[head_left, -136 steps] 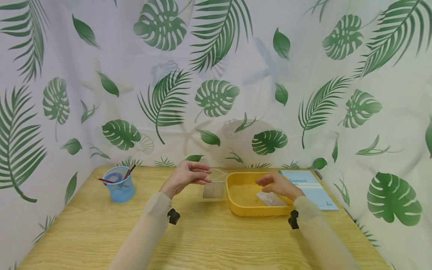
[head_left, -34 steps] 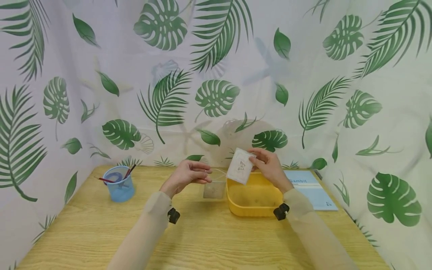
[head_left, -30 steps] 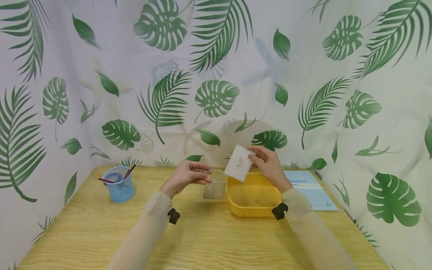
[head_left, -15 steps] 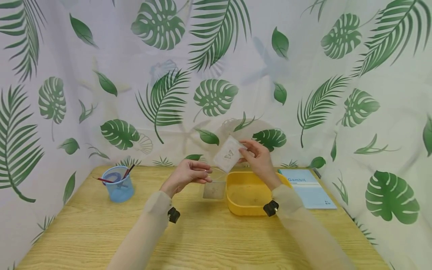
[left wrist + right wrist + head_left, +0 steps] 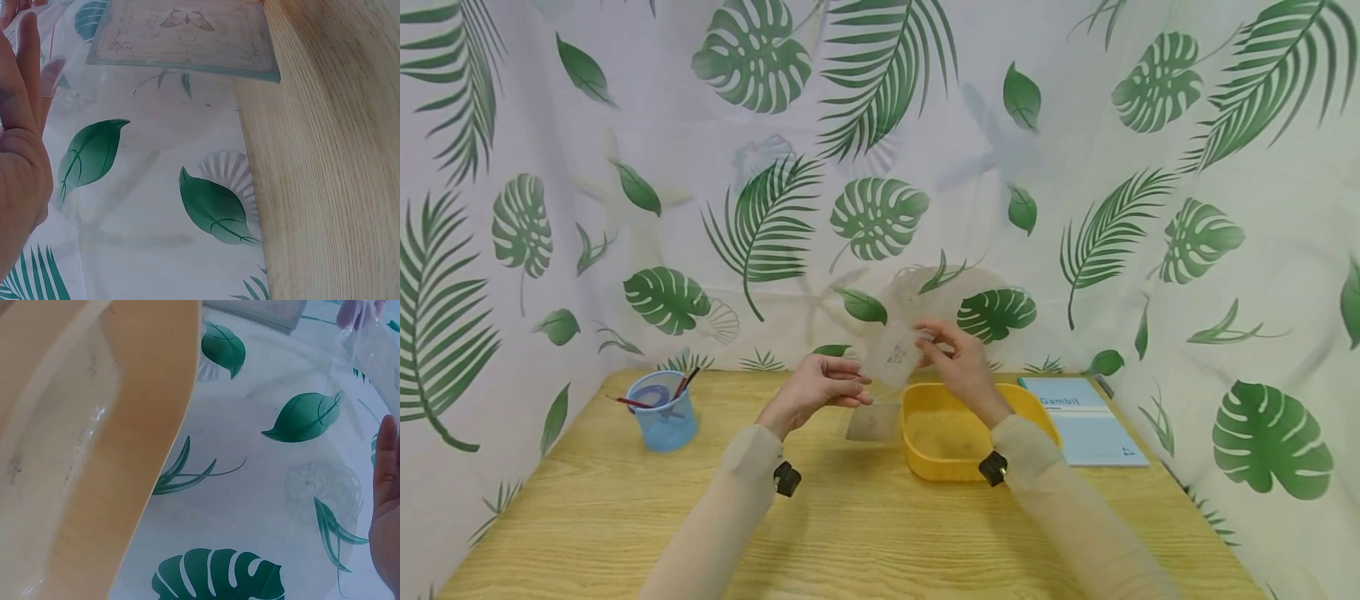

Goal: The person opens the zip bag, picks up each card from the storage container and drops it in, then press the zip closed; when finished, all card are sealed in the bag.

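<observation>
My left hand [image 5: 816, 387] pinches the upper edge of a clear plastic zip bag [image 5: 891, 407] between thumb and fingers. Low in the bag lies a flat, pale packet [image 5: 871, 423]; the left wrist view shows a butterfly print on this packet [image 5: 187, 31]. My right hand [image 5: 961, 367] pinches a similar white butterfly-printed packet [image 5: 891, 358] by its right edge. That packet is tilted, its lower end overlapping the bag's mouth close to the left fingertips. In the right wrist view, part of the right hand [image 5: 386, 506] shows at the right edge.
A yellow plastic basket [image 5: 925, 471] stands beneath the right forearm. Behind it to the right lies a light blue notebook [image 5: 1097, 429]. At far left a blue mesh pen cup [image 5: 668, 423] holds pencils and a tape roll. A leaf-print curtain [image 5: 865, 125] borders the wooden table [image 5: 865, 533].
Earlier the right hand was over the basket, where the packet lay. It has lifted the packet out and carried it left to the bag's mouth. The left hand has stayed in place.
</observation>
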A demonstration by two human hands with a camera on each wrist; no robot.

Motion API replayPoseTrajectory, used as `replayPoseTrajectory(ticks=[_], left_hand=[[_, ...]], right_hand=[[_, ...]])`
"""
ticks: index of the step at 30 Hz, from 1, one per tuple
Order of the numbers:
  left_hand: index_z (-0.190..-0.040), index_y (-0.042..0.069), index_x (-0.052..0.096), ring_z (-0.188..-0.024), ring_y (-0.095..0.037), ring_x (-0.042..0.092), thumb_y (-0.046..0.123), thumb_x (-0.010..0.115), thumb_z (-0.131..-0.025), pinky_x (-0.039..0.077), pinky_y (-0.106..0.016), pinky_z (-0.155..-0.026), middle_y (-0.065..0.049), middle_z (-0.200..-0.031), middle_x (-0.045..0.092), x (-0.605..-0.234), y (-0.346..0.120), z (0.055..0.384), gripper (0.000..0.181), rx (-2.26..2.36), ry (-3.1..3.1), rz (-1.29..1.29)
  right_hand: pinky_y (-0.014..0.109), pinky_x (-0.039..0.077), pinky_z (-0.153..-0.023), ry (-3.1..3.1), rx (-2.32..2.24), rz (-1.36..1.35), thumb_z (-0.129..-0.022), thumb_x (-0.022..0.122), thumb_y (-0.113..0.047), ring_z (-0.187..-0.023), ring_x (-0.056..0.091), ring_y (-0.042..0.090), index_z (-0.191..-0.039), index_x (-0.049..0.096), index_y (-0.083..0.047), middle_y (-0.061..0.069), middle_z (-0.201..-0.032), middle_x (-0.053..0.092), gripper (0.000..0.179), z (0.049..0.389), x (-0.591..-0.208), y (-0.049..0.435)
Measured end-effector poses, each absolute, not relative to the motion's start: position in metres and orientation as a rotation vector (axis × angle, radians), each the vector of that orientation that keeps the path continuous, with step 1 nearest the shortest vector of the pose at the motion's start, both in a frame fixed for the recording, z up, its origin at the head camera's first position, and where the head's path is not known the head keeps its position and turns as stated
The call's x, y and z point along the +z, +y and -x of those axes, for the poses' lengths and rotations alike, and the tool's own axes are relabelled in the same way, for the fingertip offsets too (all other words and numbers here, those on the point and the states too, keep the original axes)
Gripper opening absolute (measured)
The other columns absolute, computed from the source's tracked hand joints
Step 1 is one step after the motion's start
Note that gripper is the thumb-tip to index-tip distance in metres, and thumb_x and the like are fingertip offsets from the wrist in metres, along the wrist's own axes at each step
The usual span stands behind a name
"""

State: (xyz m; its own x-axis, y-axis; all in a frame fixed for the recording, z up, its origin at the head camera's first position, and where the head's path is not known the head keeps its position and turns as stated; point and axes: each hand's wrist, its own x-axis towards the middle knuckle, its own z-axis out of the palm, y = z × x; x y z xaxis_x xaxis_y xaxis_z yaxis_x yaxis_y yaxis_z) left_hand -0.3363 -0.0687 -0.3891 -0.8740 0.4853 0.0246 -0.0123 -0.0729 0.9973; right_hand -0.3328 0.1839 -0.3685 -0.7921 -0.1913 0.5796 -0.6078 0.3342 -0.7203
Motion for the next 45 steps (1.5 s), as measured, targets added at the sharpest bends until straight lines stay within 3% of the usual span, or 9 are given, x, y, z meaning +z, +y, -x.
replayPoseTrajectory(ticks=[6,17,24,34,38,45], left_hand=[[-0.133,-0.014,0.051,-0.075,-0.017,0.074,-0.008,0.061,-0.091,0.063,-0.025,-0.068,-0.025,-0.102,0.072,-0.390,-0.067,0.336,0.043,2.012,1.883,-0.493],[-0.133,-0.013,0.052,-0.075,-0.018,0.073,-0.009,0.061,-0.091,0.063,-0.026,-0.070,-0.030,-0.112,0.067,-0.392,-0.067,0.335,0.042,2.004,1.905,-0.471],[-0.136,-0.013,0.048,-0.075,-0.017,0.073,-0.008,0.060,-0.092,0.063,-0.026,-0.070,-0.031,-0.112,0.067,-0.392,-0.067,0.333,0.046,1.998,1.901,-0.455],[-0.131,-0.012,0.054,-0.075,-0.016,0.073,-0.006,0.060,-0.093,0.062,-0.023,-0.068,-0.012,-0.088,0.073,-0.392,-0.068,0.334,0.038,2.002,1.903,-0.451],[-0.127,-0.011,0.058,-0.077,-0.016,0.074,-0.006,0.060,-0.093,0.062,-0.022,-0.069,-0.016,-0.097,0.073,-0.392,-0.068,0.333,0.035,2.010,1.911,-0.452],[-0.128,-0.010,0.058,-0.079,-0.015,0.074,-0.004,0.060,-0.094,0.062,-0.023,-0.072,-0.027,-0.127,0.062,-0.393,-0.069,0.330,0.034,2.027,1.920,-0.461]], right_hand=[[0.029,0.062,-0.072,-2.333,1.316,-0.775,-0.096,0.063,-0.012,-0.084,0.065,0.024,-0.119,0.068,-0.009,0.012,-0.109,0.069,0.024,0.334,-0.364,0.178],[0.040,0.063,-0.072,-2.475,1.344,-0.842,-0.095,0.064,-0.009,-0.083,0.066,0.025,-0.117,0.068,-0.005,0.015,-0.102,0.070,0.022,0.339,-0.377,0.172],[0.033,0.062,-0.076,-2.486,1.269,-0.872,-0.093,0.067,-0.012,-0.086,0.068,0.024,-0.113,0.071,-0.006,0.012,-0.108,0.072,0.021,0.330,-0.381,0.170],[0.028,0.060,-0.075,-2.449,1.127,-0.972,-0.091,0.070,-0.009,-0.085,0.064,0.013,-0.102,0.077,-0.010,0.003,-0.099,0.071,0.013,0.334,-0.393,0.173],[0.024,0.058,-0.071,-2.482,1.128,-0.976,-0.093,0.068,-0.010,-0.081,0.063,0.014,-0.100,0.077,-0.010,0.004,-0.099,0.065,0.012,0.333,-0.394,0.174],[0.026,0.060,-0.078,-2.547,1.188,-0.940,-0.093,0.068,-0.017,-0.096,0.062,0.019,-0.102,0.076,-0.012,0.005,-0.110,0.069,0.013,0.328,-0.396,0.177]])
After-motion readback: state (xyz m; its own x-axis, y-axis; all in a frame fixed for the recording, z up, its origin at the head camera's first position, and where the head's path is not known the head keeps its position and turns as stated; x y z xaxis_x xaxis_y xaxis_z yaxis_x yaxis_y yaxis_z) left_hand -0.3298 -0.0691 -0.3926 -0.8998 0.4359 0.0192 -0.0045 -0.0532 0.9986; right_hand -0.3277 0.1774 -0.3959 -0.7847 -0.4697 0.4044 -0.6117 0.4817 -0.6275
